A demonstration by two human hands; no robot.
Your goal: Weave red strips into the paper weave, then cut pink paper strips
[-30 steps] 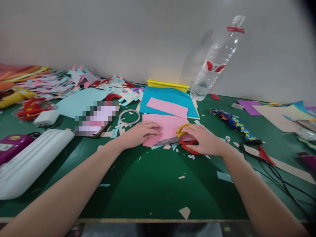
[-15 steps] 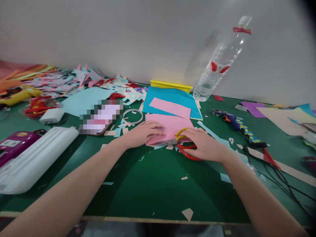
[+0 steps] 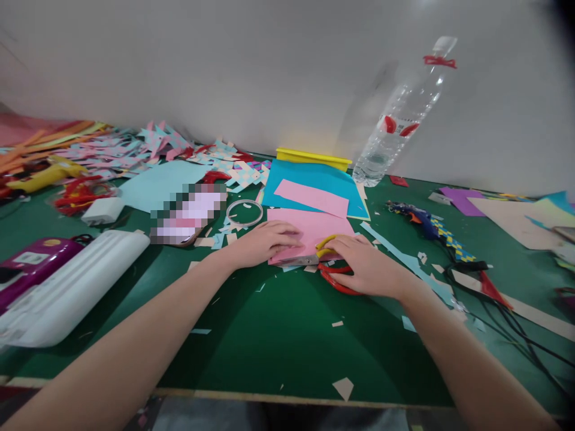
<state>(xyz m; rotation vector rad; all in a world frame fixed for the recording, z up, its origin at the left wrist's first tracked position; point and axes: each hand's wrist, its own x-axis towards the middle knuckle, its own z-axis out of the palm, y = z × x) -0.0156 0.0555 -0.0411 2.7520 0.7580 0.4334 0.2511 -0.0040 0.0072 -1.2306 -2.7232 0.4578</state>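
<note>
A sheet of pink paper lies on the green table in front of me. My left hand presses on the paper's left part with bent fingers, holding it; its thumb is partly hidden. In my right hand is a pair of scissors with one yellow and one red handle loop. The blades lie along the near edge of the pink paper, pointing left, and their tips are hard to make out near my left hand. Just beyond, a pink strip rests on a blue sheet.
Leftward are a phone, a silver ring, a white elongated case and a purple device. A clear bottle leans against the wall. Paper scraps lie around the hands; black cables run on the right.
The scissors have shifted left along the pink paper's near edge, their handles drawing together. A light blue strip now shows beside my right hand. The view has shifted slightly.
</note>
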